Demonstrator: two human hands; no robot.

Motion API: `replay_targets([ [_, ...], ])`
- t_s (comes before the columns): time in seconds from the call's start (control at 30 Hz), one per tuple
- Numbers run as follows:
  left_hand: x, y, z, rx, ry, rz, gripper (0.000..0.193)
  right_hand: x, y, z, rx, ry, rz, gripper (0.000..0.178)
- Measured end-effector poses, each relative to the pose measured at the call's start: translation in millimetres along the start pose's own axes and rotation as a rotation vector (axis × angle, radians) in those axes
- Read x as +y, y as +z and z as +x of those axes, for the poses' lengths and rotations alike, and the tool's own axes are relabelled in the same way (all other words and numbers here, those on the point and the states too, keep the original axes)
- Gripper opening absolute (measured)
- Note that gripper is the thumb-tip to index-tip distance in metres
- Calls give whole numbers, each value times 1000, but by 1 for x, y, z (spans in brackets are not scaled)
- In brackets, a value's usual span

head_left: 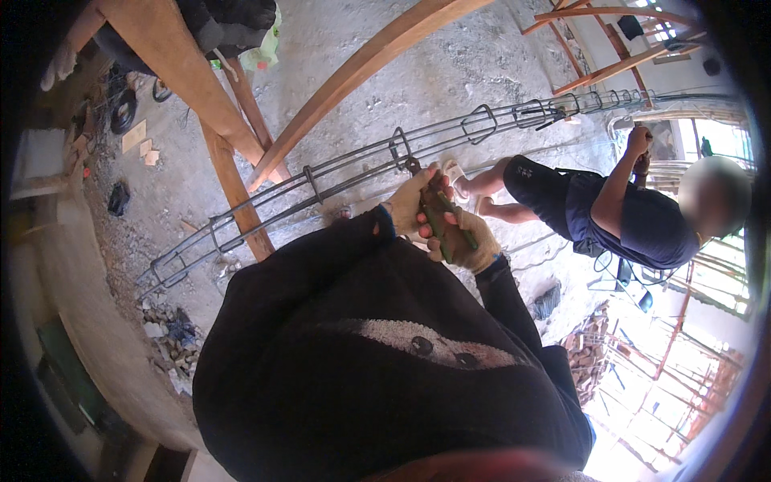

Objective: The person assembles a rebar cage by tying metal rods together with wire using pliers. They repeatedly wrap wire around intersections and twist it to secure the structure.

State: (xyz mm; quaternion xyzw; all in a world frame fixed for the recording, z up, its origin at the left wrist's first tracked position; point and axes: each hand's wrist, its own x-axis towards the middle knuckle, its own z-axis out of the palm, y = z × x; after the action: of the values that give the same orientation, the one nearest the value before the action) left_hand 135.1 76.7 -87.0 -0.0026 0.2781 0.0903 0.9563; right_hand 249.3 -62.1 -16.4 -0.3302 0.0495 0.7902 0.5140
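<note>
My left hand (407,206), in a pale fingerless work glove, is closed around the upper part of a pair of green-handled pliers (441,215). Gloved the same way, my right hand (475,246) wraps the lower handles, its fingertips bare. The dark jaws of the pliers point up toward a long steel rebar cage (353,170), close to one of its square stirrups (399,145). Whether the jaws touch the steel or grip a wire, I cannot make out. The cage runs from lower left to upper right, just beyond my hands.
Wooden timbers (345,76) stand under and beside the cage at left. A co-worker in dark clothes (618,209) stands to the right, near the cage. Rubble (173,337) lies on the rough floor at lower left, and stacked bricks (590,345) are at lower right.
</note>
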Motion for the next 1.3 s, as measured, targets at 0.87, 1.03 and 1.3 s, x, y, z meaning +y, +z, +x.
replay_targets([
  [0.87,1,-36,5,308,686,768,88,-25,3,-17,214,151,-262,42],
  [1.03,4,-34,13,119,79,54,38,-17,-8,-8,-112,283,356,46],
  [1.3,-27,-156,65,169,-166,245,33,-38,9,-14,66,295,203,39],
])
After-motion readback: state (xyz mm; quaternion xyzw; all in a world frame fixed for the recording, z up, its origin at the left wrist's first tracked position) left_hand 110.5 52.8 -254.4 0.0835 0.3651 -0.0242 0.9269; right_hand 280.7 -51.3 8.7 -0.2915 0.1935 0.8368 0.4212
